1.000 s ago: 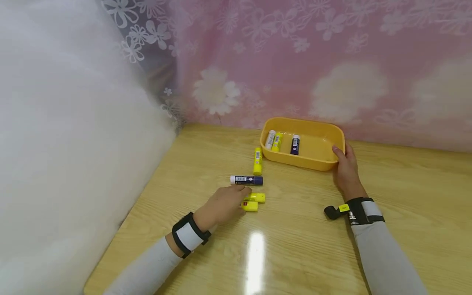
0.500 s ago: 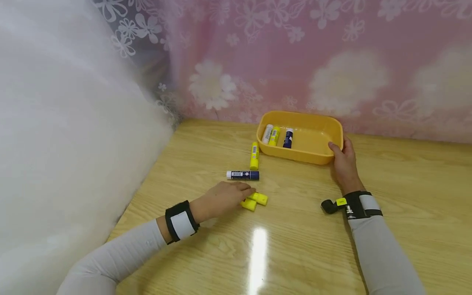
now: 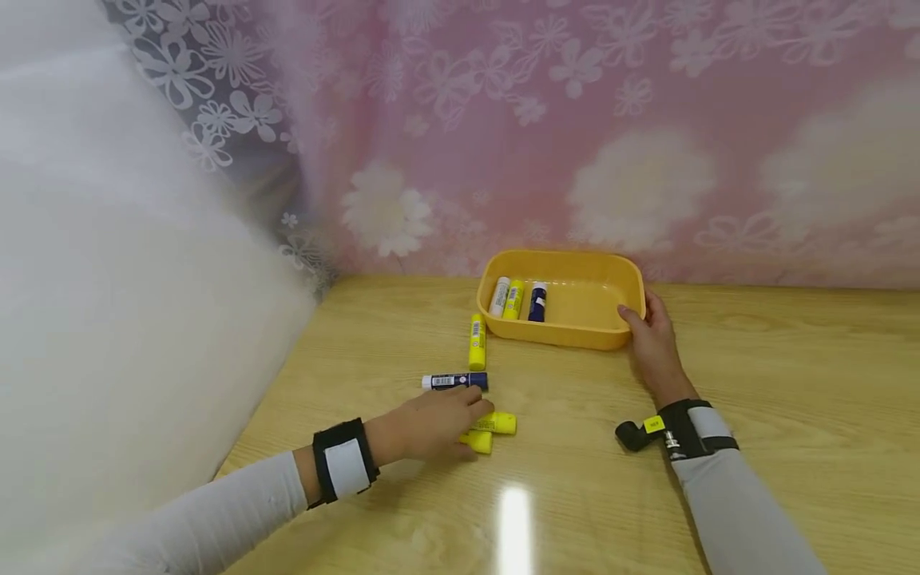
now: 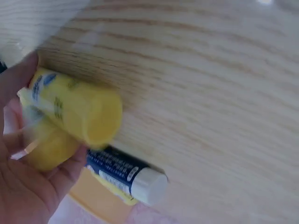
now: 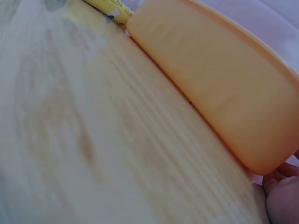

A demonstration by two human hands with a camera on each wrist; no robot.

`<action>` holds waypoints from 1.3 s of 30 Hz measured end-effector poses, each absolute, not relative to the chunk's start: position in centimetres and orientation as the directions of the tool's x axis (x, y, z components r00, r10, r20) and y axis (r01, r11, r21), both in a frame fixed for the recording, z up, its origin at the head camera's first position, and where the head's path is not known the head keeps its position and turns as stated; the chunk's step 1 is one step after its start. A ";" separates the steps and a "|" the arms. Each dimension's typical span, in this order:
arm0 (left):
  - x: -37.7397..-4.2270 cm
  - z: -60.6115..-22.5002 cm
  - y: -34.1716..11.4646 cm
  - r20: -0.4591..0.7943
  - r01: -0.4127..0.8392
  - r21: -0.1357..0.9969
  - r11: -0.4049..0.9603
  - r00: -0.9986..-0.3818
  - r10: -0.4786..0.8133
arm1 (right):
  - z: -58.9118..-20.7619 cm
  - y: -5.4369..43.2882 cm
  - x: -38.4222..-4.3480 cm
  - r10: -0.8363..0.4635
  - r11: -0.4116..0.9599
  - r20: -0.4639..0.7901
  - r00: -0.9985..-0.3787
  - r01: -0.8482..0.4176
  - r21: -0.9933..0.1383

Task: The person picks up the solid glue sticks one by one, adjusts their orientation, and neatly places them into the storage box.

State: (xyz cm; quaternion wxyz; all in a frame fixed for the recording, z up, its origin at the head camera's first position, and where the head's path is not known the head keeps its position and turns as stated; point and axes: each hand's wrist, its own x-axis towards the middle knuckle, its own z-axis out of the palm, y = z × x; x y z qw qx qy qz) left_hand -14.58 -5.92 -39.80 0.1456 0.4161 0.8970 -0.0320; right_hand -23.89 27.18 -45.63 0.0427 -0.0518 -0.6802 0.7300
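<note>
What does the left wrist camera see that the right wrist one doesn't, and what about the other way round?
Only left wrist: the left hand holding two yellow glue sticks, plus the white end of the dark blue glue stick.

Only right wrist: the right hand at a corner of the orange-yellow tray.

Both: the wooden tabletop, part of that tray, and part of another yellow glue stick next to it.

The head view looks forward and down from high up, wrist views look from close by, and head and right wrist views share the yellow tub [image 3: 557, 334].
</note>
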 end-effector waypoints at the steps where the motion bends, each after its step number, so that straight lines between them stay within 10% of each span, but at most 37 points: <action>1: -14.5 -40.0 -5.8 -0.286 0.754 0.077 0.652 -0.610 0.739 | -45.7 27.2 -23.7 0.132 -0.062 -0.012 -0.991 0.004 -0.998; 23: -17.7 -36.9 -2.4 -0.149 0.887 -0.170 0.430 -0.455 0.878 | -46.0 27.5 -24.2 0.121 -0.014 0.009 -0.993 -0.011 -1.000; 31: -24.7 -31.8 4.4 -0.093 0.834 -0.380 0.401 -0.465 0.880 | -46.8 27.0 -24.7 0.100 -0.012 0.006 -0.995 -0.007 -1.000; 39: -31.0 -33.6 13.1 -0.305 0.884 -0.118 0.451 -0.465 0.831 | -46.5 27.6 -23.7 0.103 -0.047 -0.005 -0.995 0.000 -0.999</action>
